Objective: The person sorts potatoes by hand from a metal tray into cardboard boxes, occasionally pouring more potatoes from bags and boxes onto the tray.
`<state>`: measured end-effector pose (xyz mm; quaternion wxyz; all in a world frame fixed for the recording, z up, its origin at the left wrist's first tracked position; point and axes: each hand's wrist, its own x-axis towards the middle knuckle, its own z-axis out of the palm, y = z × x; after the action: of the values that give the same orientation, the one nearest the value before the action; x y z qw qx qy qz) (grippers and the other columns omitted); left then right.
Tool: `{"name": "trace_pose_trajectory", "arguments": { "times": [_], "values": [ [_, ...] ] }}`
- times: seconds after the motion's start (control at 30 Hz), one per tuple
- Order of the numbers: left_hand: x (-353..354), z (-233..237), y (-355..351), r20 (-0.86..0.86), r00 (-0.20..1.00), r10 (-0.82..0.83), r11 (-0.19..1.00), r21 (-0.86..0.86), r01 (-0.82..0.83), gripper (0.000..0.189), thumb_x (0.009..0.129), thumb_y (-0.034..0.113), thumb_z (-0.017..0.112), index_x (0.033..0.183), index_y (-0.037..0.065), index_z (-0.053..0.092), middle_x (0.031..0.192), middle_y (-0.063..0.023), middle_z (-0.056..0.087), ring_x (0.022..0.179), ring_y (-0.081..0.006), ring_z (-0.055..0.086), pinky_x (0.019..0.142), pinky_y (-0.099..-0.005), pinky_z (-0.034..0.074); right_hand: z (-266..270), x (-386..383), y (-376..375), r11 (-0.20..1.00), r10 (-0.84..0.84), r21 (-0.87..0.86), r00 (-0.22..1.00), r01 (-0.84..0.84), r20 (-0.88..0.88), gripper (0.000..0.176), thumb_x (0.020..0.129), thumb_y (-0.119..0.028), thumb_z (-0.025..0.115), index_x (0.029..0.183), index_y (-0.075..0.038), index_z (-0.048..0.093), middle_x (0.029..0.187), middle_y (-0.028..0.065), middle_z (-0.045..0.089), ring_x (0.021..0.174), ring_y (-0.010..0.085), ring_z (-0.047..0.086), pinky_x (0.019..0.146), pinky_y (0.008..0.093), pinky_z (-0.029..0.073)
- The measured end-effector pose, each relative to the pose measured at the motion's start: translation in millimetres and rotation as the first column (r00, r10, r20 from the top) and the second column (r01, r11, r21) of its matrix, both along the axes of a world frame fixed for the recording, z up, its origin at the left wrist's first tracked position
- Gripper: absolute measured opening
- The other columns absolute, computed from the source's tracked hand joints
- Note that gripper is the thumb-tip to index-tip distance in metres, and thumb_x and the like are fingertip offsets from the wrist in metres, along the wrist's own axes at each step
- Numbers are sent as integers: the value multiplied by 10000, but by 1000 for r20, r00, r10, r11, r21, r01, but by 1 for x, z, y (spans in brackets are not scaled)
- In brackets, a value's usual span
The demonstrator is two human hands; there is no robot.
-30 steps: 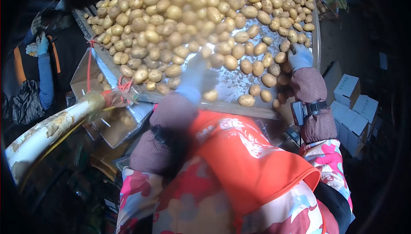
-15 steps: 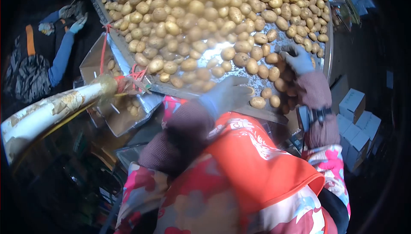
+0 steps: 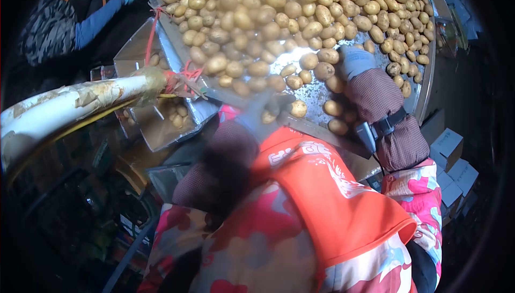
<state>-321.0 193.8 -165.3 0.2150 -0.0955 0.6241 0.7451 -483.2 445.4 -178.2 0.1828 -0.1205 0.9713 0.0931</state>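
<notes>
Where gloved right hand (image 3: 355,60) lies — smooth oval potatoes (image 3: 268,8).

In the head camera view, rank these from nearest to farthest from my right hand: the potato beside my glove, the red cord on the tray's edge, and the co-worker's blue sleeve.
From the right hand:
1. potato, just to its left, touching or nearly so.
2. red cord, at the left edge of the tray.
3. blue sleeve, far left, beyond the tray.
</notes>
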Motion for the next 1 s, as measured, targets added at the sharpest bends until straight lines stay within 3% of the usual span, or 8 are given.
{"name": "trace_pose_trajectory", "arguments": {
  "times": [0.17, 0.3, 0.5, 0.57, 0.7, 0.83, 0.93, 1.0],
  "values": [
    [1, -28, -7, 388, 918, -79, 910, 403, -92, 343, 934, 145, 692, 1246, 67, 572, 1350, -168, 616, 1184, -184, 584, 805, -247, 518, 17, 6, 16, 943, -178, -263, 978, 201, 110, 359, 968, -301, 664, 1263, -97, 676, 1137, 109, 715, 972, 295, 686, 846, 428, 551],
    [-2, -23, 0, -11, 958, -285, 905, 328, 273, 466, 960, 150, 663, 1407, 107, 540, 1334, -162, 623, 1158, -158, 593, 800, -229, 508, 47, 55, 30, 448, 37, -787, 871, 423, 489, 421, 1019, -388, 638, 1282, -61, 668, 1102, 97, 715, 1031, 208, 663, 893, 379, 538],
    [2, 1, -8, -121, 932, -341, 922, 153, 356, 434, 1000, 237, 611, 1400, 82, 546, 1326, -169, 628, 1034, -177, 683, 717, -233, 532, -12, 84, -39, 859, 225, -473, 974, -196, 5, 532, 894, -192, 702, 1399, -100, 564, 1285, 152, 633, 1076, 330, 674, 912, 431, 556],
    [-6, -25, -16, 255, 912, -320, 593, 805, -17, 460, 990, 288, 622, 1379, 55, 547, 1300, -162, 628, 1067, -215, 687, 747, -258, 559, -30, 76, -58, 958, 161, -237, 987, -163, -28, 581, 853, -156, 705, 1410, -121, 544, 1276, 153, 620, 1072, 363, 663, 907, 448, 555],
    [-2, -11, -17, 832, 545, 103, 503, 429, -750, 525, 994, 434, 581, 1337, 36, 564, 1235, -144, 637, 1170, -294, 644, 873, -375, 592, -21, 64, -40, 740, 20, -672, 1000, -17, -3, 486, 899, -236, 741, 1344, -95, 605, 1162, 154, 660, 1032, 370, 666, 910, 452, 545],
    [-5, 13, -19, 709, 693, 132, 475, 568, -672, 477, 992, 441, 574, 1272, 55, 591, 1209, -141, 650, 1229, -369, 600, 946, -521, 573, 54, 54, -53, 503, 326, -859, 900, 95, 290, 498, 953, -283, 709, 1394, -80, 597, 1254, 202, 644, 1181, 358, 625, 1022, 405, 481],
    [-8, 11, -21, 737, 655, 168, 447, 535, -717, 437, 999, 432, 563, 1217, 55, 592, 1206, -144, 656, 1217, -388, 606, 936, -552, 573, 39, -4, -102, 393, 399, -828, 886, -400, -238, 478, 949, -318, 661, 1367, -97, 589, 1359, 219, 581, 1254, 417, 549, 1066, 486, 438],
    [-2, 2, -27, 693, 717, 77, 345, 656, -671, 415, 994, 415, 577, 1184, 46, 586, 1185, -143, 657, 1197, -377, 623, 928, -537, 582, 21, -34, -135, 678, 308, -562, 878, -474, -367, 488, 914, -346, 677, 1345, -133, 596, 1430, 193, 540, 1307, 409, 518, 1086, 514, 408]
  ]
}}
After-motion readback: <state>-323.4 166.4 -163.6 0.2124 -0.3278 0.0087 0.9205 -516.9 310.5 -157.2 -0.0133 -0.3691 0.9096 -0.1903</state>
